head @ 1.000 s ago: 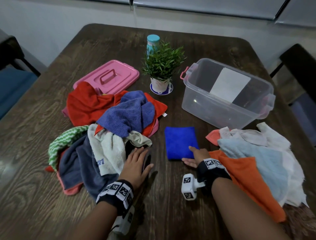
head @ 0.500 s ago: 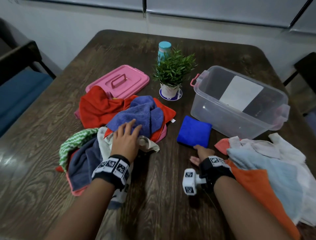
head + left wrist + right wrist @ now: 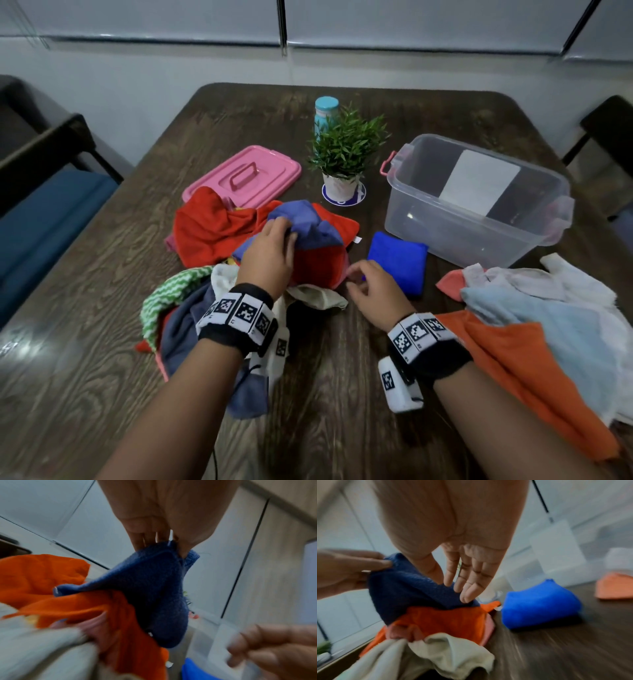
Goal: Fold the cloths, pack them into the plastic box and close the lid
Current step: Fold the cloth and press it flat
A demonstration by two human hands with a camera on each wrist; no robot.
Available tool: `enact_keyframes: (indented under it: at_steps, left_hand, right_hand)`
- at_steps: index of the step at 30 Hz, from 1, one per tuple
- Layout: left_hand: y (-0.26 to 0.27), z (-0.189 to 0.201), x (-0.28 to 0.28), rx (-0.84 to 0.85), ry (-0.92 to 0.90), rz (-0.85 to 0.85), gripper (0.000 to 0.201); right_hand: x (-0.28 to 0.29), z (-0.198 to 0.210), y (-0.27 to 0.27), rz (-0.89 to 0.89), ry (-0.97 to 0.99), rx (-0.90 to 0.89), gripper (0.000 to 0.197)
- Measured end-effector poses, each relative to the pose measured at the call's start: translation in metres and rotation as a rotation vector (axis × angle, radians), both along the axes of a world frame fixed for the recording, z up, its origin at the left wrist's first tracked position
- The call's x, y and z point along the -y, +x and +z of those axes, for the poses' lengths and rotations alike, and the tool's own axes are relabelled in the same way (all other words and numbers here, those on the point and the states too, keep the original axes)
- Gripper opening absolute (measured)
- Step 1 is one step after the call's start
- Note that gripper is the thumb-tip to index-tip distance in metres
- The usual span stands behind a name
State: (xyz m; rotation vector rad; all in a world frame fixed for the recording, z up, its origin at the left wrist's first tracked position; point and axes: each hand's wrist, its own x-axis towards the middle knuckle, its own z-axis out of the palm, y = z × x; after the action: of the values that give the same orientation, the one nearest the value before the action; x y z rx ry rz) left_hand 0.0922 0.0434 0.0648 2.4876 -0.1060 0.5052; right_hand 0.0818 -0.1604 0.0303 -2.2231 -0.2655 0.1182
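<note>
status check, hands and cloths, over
Left hand pinching dark blue towel off the pile. Right hand open beside it, holding nothing. Plastic box empty, folded blue cloth waiting outside it.

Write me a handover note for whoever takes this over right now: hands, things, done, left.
Left hand pinches the purple-blue cloth atop the left pile. Right hand is open, holding nothing, reaching toward that cloth.
Folded blue cloth lies on the table beside the plastic box, which holds no cloths. Pink lid lies flat behind the left pile; a second unfolded pile sits right.
Done: one cloth folded. Left: fold the rest, pack all, close the lid.
</note>
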Motion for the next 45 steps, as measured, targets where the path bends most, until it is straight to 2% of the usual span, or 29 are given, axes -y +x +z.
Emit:
enact_keyframes:
  at_steps: [4, 7, 9, 11, 14, 16, 19, 22, 24, 26, 29, 32, 37, 39, 42, 45]
  left_hand:
    - [-0.006, 0.041, 0.022, 0.057, -0.037, -0.175, 0.023]
    - [-0.007, 0.076, 0.035, 0.084, -0.090, -0.304, 0.018]
    - [-0.010, 0.092, 0.040, 0.110, -0.126, -0.316, 0.015]
    - [-0.014, 0.106, 0.045, 0.131, -0.147, -0.295, 0.020]
    - [-0.018, 0.122, 0.051, 0.144, -0.128, -0.296, 0.037]
    - [-0.014, 0.129, 0.050, 0.124, -0.043, -0.282, 0.045]
    - [-0.002, 0.130, 0.040, 0.084, -0.016, -0.212, 0.037]
    - [0.004, 0.127, 0.033, 0.082, -0.078, -0.166, 0.032]
    - [0.005, 0.127, 0.032, 0.090, -0.184, -0.153, 0.023]
    - [0.006, 0.127, 0.032, 0.092, -0.276, -0.136, 0.016]
    - [0.007, 0.127, 0.027, 0.086, -0.354, -0.101, 0.014]
    - [0.007, 0.125, 0.018, 0.085, -0.414, -0.024, 0.018]
    - [0.005, 0.122, 0.002, 0.099, -0.465, 0.084, 0.032]
    - [0.003, 0.124, -0.002, 0.105, -0.509, 0.109, 0.034]
    - [0.000, 0.126, -0.005, 0.107, -0.571, 0.096, 0.031]
    - [-0.007, 0.122, -0.007, 0.067, -0.626, 0.042, 0.027]
  right_hand:
    - [-0.018, 0.037, 0.000, 0.102, 0.082, 0.115, 0.047]
    - [-0.023, 0.061, -0.001, 0.083, 0.141, 0.187, 0.065]
    - [-0.023, 0.076, 0.000, 0.047, 0.177, 0.168, 0.070]
    - [-0.018, 0.088, 0.002, 0.048, 0.165, 0.141, 0.060]
    - [-0.009, 0.102, 0.001, 0.074, 0.104, 0.113, 0.035]
    - [-0.003, 0.112, -0.002, 0.061, 0.224, 0.154, 0.026]
    - [0.003, 0.122, -0.001, 0.031, 0.255, 0.261, 0.021]
    - [0.007, 0.124, -0.004, 0.081, 0.169, 0.296, 0.020]
    - [0.014, 0.126, -0.005, 0.118, 0.064, 0.243, 0.025]
    - [0.024, 0.130, -0.004, 0.141, -0.087, 0.165, 0.021]
    - [0.041, 0.137, -0.003, 0.113, -0.311, 0.042, 0.016]
    - [0.061, 0.144, -0.003, 0.042, -0.390, 0.010, 0.013]
    - [0.080, 0.157, 0.000, -0.190, -0.360, 0.167, 0.015]
    - [0.083, 0.159, 0.000, -0.259, -0.283, 0.245, 0.017]
    - [0.087, 0.161, -0.002, -0.284, -0.108, 0.342, 0.019]
    - [0.093, 0.164, -0.006, -0.233, 0.061, 0.347, 0.014]
